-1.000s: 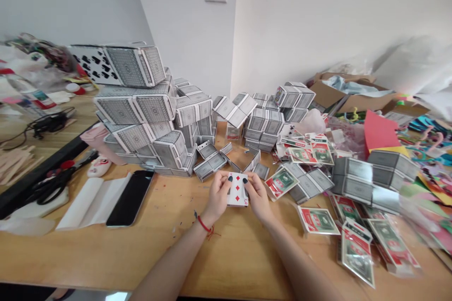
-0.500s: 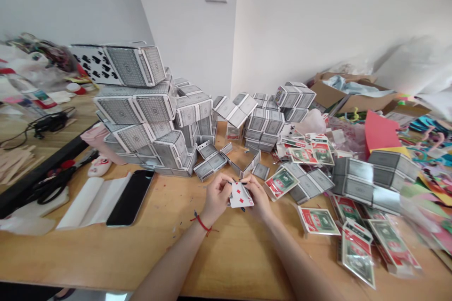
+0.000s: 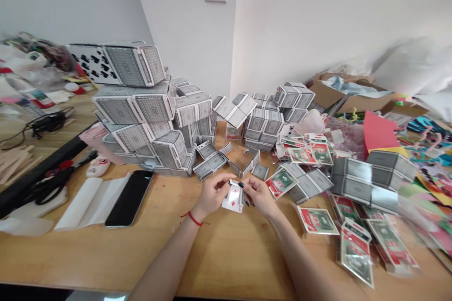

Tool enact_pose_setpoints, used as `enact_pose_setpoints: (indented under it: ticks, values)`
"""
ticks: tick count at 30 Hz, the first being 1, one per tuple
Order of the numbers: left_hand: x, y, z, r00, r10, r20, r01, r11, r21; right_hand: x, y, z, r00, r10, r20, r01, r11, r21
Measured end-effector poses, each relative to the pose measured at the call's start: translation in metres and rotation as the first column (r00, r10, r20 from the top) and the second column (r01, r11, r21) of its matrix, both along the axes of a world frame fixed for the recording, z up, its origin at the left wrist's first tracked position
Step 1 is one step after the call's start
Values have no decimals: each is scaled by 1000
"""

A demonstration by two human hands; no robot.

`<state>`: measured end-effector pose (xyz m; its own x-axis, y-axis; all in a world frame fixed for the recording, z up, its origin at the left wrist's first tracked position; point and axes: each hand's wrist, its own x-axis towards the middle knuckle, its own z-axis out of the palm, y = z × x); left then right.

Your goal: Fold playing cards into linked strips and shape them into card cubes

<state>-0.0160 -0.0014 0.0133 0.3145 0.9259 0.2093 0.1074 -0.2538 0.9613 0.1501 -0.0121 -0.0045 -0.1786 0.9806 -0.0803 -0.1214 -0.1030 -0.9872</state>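
Observation:
My left hand pinches the left side of a playing card with red diamonds, face up above the table. On the card's right edge are the closed fingers of my right hand, with dark nails showing. Whether more cards lie beneath this one I cannot tell. Just beyond my hands stands an open frame of folded cards. To its left lies a piece of joined cards, grey backs up. A red and green card box rests close to my right hand.
Stacked blocks of folded cards rise at the left, with smaller stacks behind. A phone, white paper and scissors lie left. More card boxes and joined cards spread right, before a cardboard box.
Both hands have shifted slightly left with the card. The card has tilted, and my right fingers have moved along its upper right edge. The blocks around have not moved.

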Motion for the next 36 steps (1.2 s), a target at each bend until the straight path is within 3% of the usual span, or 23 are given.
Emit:
enact_pose_setpoints:
  ticks: [2,5,8,13,22,25,30,36]
  values:
    - [3,1,-3,998,-5,59,9,998,-66,-2,-1,-1,997,-55,53,53,998,47]
    - [12,0,-11,997,81,-2,-81,993,-89,-6,-3,0,989,-103,106,92,991,101]
    - [22,-2,-18,973,213,-91,-217,975,-36,-8,-5,1,987,-90,130,71,987,145]
    - [27,-8,-16,941,333,-63,-328,942,76,-9,-8,-1,982,-80,169,45,978,205]
    - [23,-13,-16,890,440,-123,-416,892,178,-16,-12,-4,986,-67,155,38,982,183]
    - [23,-10,-16,872,459,-168,-440,887,142,-18,-13,-3,988,-52,143,29,987,157]
    - [23,-2,-18,909,356,-216,-357,933,37,-17,-9,-5,979,-73,190,41,986,164]
    - [23,5,-22,952,304,22,-291,928,-233,-10,0,-11,960,-262,101,245,957,155]
